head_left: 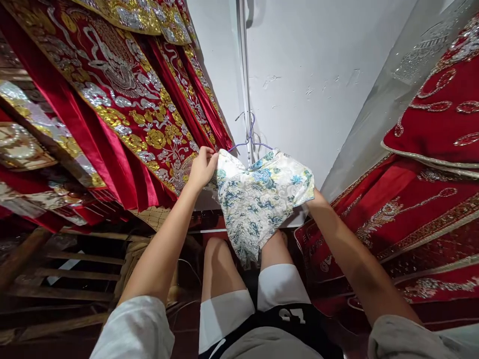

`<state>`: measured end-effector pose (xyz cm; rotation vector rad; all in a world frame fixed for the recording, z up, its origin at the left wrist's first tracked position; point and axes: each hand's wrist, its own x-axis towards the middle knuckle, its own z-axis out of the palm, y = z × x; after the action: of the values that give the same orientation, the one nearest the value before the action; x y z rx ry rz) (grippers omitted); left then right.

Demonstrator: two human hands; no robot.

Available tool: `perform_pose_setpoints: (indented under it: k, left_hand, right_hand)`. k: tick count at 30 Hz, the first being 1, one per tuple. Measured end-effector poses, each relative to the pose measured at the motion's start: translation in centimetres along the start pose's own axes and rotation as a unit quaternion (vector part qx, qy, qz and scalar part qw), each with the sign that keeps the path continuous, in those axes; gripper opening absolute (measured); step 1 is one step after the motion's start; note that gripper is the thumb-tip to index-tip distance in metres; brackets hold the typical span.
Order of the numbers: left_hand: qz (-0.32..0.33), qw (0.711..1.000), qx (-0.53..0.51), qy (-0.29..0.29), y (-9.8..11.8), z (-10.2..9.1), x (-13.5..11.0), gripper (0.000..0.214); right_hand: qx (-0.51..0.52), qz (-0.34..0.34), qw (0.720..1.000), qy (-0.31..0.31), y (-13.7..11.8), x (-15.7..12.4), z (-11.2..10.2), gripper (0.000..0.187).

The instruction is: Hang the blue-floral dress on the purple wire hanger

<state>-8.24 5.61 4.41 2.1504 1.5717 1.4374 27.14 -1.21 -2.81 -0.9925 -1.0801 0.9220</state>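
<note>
A short-sleeved white top (262, 192) with a blue, green and yellow floral print hangs in front of me on a thin purple hanger (252, 130). My left hand (204, 167) is closed at the shoulder on the left side, its fingers pinching the fabric edge. On the other side, my right forearm (337, 229) reaches up to the top's right sleeve (305, 187). The sleeve covers that hand, so its fingers do not show. The lower part of the top is gathered and hangs down over my knees.
Red embroidered garments (149, 99) with gold and silver work hang at the left. More red beaded garments (430, 164) hang at the right, partly under clear plastic (415, 55). A white wall (310, 65) with a vertical metal rail (243, 65) stands ahead. A wooden chair (78, 271) is at lower left.
</note>
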Motion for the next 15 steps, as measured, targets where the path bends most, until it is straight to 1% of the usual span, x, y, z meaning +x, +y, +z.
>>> perform_pose_setpoints:
  k: [2,3,5,6,8,9,11,13,15]
  left_hand:
    - [-0.017,1.0,0.011,0.013,-1.1,-0.8,-0.8,0.022]
    - [-0.015,1.0,0.009,0.018,-1.5,-1.0,-1.1,0.023]
    - [0.005,0.999,0.003,0.033,-1.8,-1.3,-1.0,0.025]
    - [0.018,0.999,0.006,0.043,-1.5,-1.3,-0.6,0.026]
    - [0.044,0.997,0.031,0.058,-0.4,-1.2,0.8,0.028]
    - [0.055,0.996,0.049,0.058,0.4,-1.1,1.6,0.028]
    - [0.082,0.992,0.088,0.039,2.2,-0.9,2.9,0.029]
    - [0.12,0.986,0.118,0.012,3.7,-0.3,3.4,0.03]
    - [0.157,0.98,0.121,-0.021,4.3,0.9,2.9,0.027]
  right_hand:
    - [0.021,0.011,1.0,0.014,-1.1,0.9,-0.2,0.05]
    - [0.025,0.007,0.999,0.02,-1.8,1.3,-0.1,0.051]
    - [0.003,-0.025,0.999,0.026,-3.2,1.8,0.1,0.046]
    - [-0.015,-0.048,0.998,0.028,-3.8,2.0,0.3,0.042]
    - [-0.029,-0.085,0.995,0.043,-5.0,2.4,0.5,0.033]
    - [-0.02,-0.097,0.993,0.059,-5.5,2.5,0.5,0.031]
    - [0.017,-0.107,0.988,0.108,-6.2,2.2,0.3,0.028]
    - [0.045,-0.108,0.981,0.156,-6.6,0.7,0.3,0.031]
    - [0.041,-0.102,0.979,0.17,-6.9,-2.3,0.8,0.035]
